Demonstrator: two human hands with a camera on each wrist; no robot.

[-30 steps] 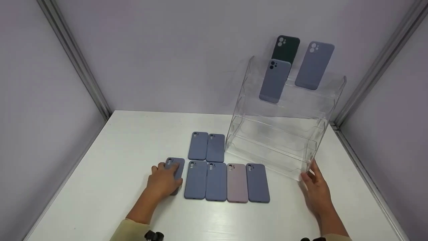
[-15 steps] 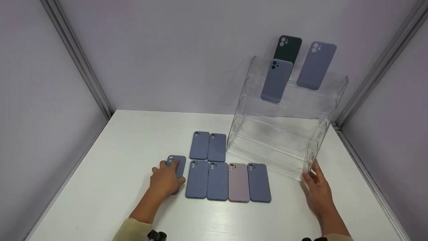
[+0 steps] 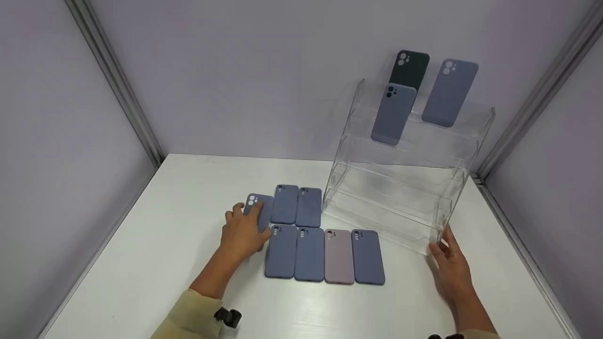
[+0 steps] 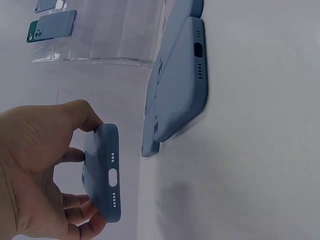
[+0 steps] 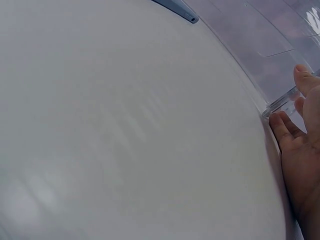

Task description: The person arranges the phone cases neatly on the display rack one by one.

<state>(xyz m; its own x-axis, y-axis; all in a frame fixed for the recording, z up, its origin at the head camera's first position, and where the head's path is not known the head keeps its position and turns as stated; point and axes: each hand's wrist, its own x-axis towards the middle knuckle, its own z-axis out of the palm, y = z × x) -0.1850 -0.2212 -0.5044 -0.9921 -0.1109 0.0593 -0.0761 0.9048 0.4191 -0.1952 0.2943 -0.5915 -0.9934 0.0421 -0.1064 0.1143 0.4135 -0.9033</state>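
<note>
A blue-grey phone case (image 4: 102, 172) is gripped across its width by my left hand (image 3: 241, 234), thumb on one long edge and fingers on the other. In the left wrist view its bottom end, with a port opening and small holes, faces the camera. In the head view the case overlaps the left side of the laid-out cases. My right hand (image 3: 452, 270) holds the front right corner of a clear acrylic display rack (image 3: 386, 188), thumb on the near side. The right wrist view shows the fingers (image 5: 295, 135) at that clear edge.
Two blue-grey cases (image 3: 285, 204) lie behind a front row with two blue-grey cases (image 3: 281, 252), a pink case (image 3: 339, 256) and a darker blue case (image 3: 368, 256). On the rack's upper tiers stand a green case (image 3: 409, 70), a lavender case (image 3: 450, 92) and a blue-grey case (image 3: 394, 114).
My left hand has moved forward and slightly right, bringing the phone case up off the table beside the rear pair. My right hand stays at the rack's corner.
</note>
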